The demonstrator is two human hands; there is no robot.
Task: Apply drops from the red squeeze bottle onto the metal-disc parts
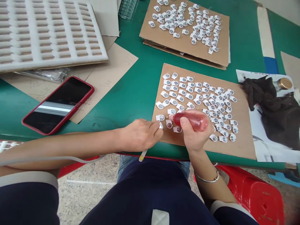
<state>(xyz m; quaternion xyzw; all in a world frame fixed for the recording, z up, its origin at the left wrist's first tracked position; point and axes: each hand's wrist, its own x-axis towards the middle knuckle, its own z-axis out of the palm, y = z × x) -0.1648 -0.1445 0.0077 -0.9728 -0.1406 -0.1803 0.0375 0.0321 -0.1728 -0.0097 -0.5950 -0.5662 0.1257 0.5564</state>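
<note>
Red-cased, a phone point(58, 105) lies left on my feed; beyond it, the left hand point(142, 136) is curled, fingertips at a white piece point(161, 125), whether gripping I can't tell. The right hand point(198, 137) wraps a red bottle point(193, 121) above the cardboard point(242, 147).

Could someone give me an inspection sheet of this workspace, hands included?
Surface: green table, partly covered by cardboard sheets.
Job's things: small white parts spread over the nearer sheet; red bottle above it.
Clutter: red-cased phone, white slotted tray, dark cloth.
Hands: right hand grips the bottle; left hand is at the white parts, its grip unclear.
Cables: pale cord crossing the left forearm.
Surroundings: red stool, speckled floor.
</note>
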